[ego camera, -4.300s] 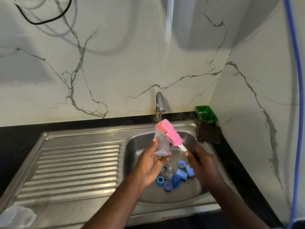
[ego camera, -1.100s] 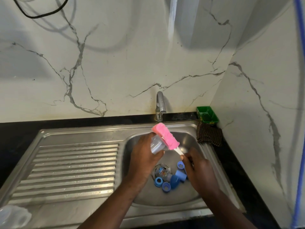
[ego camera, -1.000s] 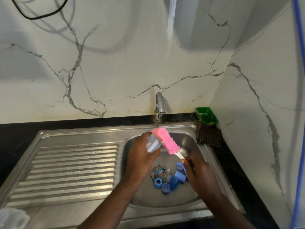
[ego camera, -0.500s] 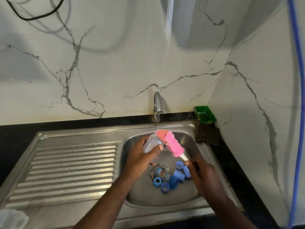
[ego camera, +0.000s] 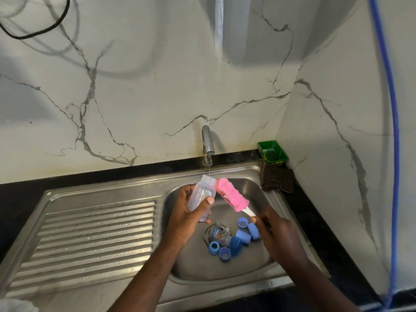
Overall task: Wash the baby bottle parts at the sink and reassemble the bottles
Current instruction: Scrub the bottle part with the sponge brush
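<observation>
My left hand grips a clear baby bottle tilted with its open neck up under a thin stream from the tap. My right hand holds the white handle of a pink sponge brush, whose sponge head lies just right of the bottle's neck, outside it. Several blue caps and rings and another clear bottle lie around the drain in the steel sink basin.
A ribbed steel draining board stretches left of the basin. A green tub and a brown checked cloth sit in the back right corner. A blue hose hangs along the right wall. Something clear shows at the bottom left corner.
The left hand has turned the bottle so that its open neck points up under the water stream. The brush stays outside the bottle, with its head now beside the neck.
</observation>
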A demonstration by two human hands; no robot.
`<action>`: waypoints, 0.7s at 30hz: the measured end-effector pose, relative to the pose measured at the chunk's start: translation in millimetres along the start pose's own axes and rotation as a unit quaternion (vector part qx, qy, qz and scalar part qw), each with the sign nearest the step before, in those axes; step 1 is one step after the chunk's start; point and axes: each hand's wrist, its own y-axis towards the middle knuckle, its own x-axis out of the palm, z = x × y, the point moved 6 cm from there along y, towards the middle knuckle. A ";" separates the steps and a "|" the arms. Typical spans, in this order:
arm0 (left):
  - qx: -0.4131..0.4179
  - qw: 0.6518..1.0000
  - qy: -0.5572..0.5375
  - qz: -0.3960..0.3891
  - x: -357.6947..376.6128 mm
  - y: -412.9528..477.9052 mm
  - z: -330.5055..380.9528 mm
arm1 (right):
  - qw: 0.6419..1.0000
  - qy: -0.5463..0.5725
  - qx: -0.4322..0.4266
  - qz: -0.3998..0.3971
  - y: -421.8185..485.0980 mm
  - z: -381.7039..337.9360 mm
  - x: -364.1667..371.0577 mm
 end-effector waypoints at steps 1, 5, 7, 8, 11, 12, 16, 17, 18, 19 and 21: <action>0.001 1.000 -0.002 -0.001 0.3 -0.5 0.7 | 1.000 -0.003 -0.007 0.005 1.4 -2.2 -0.5; 0.009 1.000 0.003 0.004 -7.1 1.6 -0.9 | 0.999 -0.023 -0.020 0.011 3.6 -6.4 0.3; 0.024 1.000 0.014 0.006 -10.8 2.8 -0.1 | 0.999 -0.026 -0.020 0.010 0.5 -1.7 1.0; 0.029 0.999 0.016 0.004 -11.2 2.8 0.3 | 0.999 -0.029 -0.020 0.006 -1.2 0.7 1.1; 0.010 0.999 0.017 -0.033 -5.1 1.5 -5.1 | 0.999 -0.036 -0.031 0.013 -1.4 2.2 1.4; -0.007 0.998 0.021 -0.051 -1.1 -0.1 -9.1 | 0.999 -0.033 -0.029 0.012 0.6 0.6 2.8; -0.033 0.997 0.034 -0.064 5.6 -3.0 -14.5 | 1.000 -0.015 -0.005 0.012 8.9 -4.8 5.6; -0.032 0.998 0.026 -0.053 2.6 -1.2 -12.7 | 1.000 -0.011 -0.002 0.014 7.7 -3.7 4.5; -0.032 0.998 0.014 -0.043 -1.1 0.8 -10.7 | 1.000 -0.006 -0.001 0.012 5.4 -0.7 3.5; -0.032 0.999 0.004 -0.040 -5.0 3.0 -9.3 | 1.000 -0.001 0.000 0.005 3.0 1.8 2.5; -0.042 0.998 -0.007 -0.050 -9.2 5.0 -7.2 | 1.000 0.004 0.002 -0.011 0.8 4.6 2.9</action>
